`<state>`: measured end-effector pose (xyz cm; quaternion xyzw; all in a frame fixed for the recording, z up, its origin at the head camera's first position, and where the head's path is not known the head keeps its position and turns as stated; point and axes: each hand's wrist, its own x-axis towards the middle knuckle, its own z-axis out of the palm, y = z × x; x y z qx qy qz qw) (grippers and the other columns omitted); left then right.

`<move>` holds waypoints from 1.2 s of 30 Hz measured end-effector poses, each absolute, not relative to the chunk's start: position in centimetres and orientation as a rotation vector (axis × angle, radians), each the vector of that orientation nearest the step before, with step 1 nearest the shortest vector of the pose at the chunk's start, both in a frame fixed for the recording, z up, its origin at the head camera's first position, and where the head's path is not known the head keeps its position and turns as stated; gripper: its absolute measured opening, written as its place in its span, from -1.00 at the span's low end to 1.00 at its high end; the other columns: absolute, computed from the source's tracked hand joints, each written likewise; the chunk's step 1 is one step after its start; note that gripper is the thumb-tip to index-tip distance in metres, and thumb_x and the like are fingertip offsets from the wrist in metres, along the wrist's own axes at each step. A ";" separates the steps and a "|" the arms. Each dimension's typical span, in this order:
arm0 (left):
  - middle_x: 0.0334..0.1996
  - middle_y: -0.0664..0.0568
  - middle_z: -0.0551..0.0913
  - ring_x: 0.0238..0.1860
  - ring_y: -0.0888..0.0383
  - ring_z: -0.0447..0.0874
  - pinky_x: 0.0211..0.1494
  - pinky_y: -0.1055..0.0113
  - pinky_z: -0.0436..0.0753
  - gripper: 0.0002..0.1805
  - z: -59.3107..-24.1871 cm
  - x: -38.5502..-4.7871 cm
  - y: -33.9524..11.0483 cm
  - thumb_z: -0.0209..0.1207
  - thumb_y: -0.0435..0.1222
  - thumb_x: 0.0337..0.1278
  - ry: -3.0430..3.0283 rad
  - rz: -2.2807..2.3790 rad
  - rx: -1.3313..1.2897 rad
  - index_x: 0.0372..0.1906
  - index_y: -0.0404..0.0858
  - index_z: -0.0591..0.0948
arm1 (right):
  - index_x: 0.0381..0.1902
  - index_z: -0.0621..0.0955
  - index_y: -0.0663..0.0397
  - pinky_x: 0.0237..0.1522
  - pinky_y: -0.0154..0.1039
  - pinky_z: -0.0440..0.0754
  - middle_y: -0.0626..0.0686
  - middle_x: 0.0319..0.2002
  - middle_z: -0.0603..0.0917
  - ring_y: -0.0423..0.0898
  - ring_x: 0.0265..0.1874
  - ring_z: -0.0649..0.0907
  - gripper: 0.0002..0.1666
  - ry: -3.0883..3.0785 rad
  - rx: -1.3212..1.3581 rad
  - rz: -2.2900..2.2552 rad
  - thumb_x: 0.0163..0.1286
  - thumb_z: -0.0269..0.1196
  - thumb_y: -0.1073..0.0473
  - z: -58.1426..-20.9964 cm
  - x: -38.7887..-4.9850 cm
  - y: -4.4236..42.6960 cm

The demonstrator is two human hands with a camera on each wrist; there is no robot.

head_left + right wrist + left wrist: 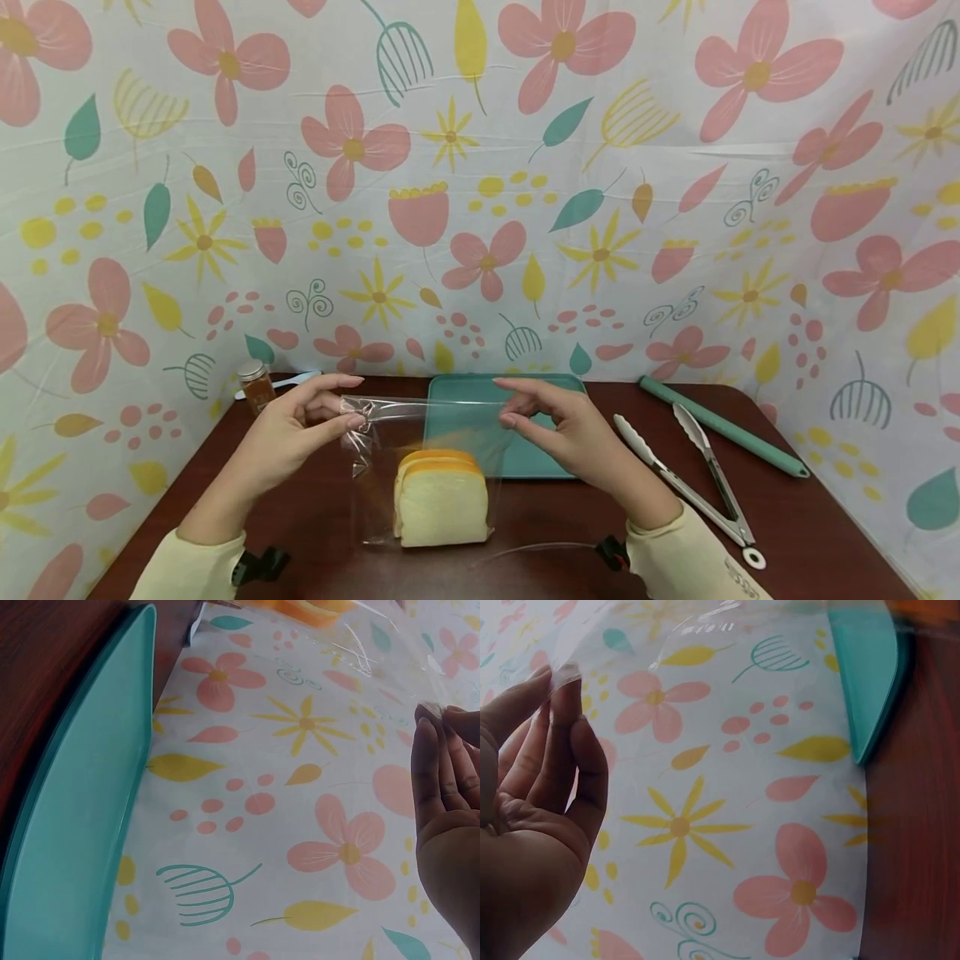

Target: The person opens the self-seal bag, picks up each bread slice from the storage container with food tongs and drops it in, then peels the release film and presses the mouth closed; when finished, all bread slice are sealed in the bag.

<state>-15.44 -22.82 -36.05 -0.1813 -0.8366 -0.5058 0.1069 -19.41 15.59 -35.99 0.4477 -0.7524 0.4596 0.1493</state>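
Note:
A clear plastic bag [375, 492] with slices of bread [444, 507] inside is held up by its top corners, in the middle of the head view. My left hand [300, 425] pinches the top left corner between thumb and fingers; the left wrist view shows the film at the fingertips [566, 679]. At the other top corner, my right hand [566, 429] pinches the film between thumb and fingers, seen too in the right wrist view. The bread sits low in the bag, its crust orange and its face pale.
A teal tray [540, 462] lies behind the bag on the dark red table [300, 533]. To the right are metal tongs [693, 492] and a long green stick-like object [723, 425]. A spice jar [257, 385] and a pale blue utensil [296, 380] stand and lie at the back left.

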 end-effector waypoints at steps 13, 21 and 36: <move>-0.25 0.33 0.83 -0.16 0.42 0.79 -0.23 0.40 0.63 -0.72 -34.5 -14.2 -23.3 0.41 -0.14 0.39 -2.559 -1.133 -0.570 0.13 0.14 0.73 | 0.34 0.65 0.10 -0.16 -0.32 0.76 0.02 -0.15 0.87 -0.19 -0.17 0.83 -0.51 -2.161 1.219 1.279 0.49 0.34 0.39 -36.2 -19.2 16.1; -0.21 0.37 0.80 -0.13 0.41 0.76 -0.18 0.39 0.61 -0.74 -34.3 -13.6 -23.2 0.42 -0.15 0.39 -2.561 -1.107 -0.625 0.09 0.16 0.72 | 0.51 0.52 -0.18 0.11 -0.23 0.75 -0.04 0.21 0.73 -0.15 0.06 0.76 -0.37 -2.398 1.361 1.214 0.55 0.37 0.18 -33.8 -19.2 16.5; -0.08 0.18 0.78 -0.08 0.28 0.76 -0.10 0.36 0.73 -0.81 -34.5 -13.5 -24.0 0.34 -0.21 0.47 -2.649 -1.374 -0.746 0.07 0.06 0.71 | 0.23 0.73 -0.07 0.27 -0.05 0.63 -0.10 0.10 0.76 -0.08 0.09 0.70 -0.42 -2.704 1.303 0.318 0.47 0.40 -0.28 -28.4 -16.2 5.4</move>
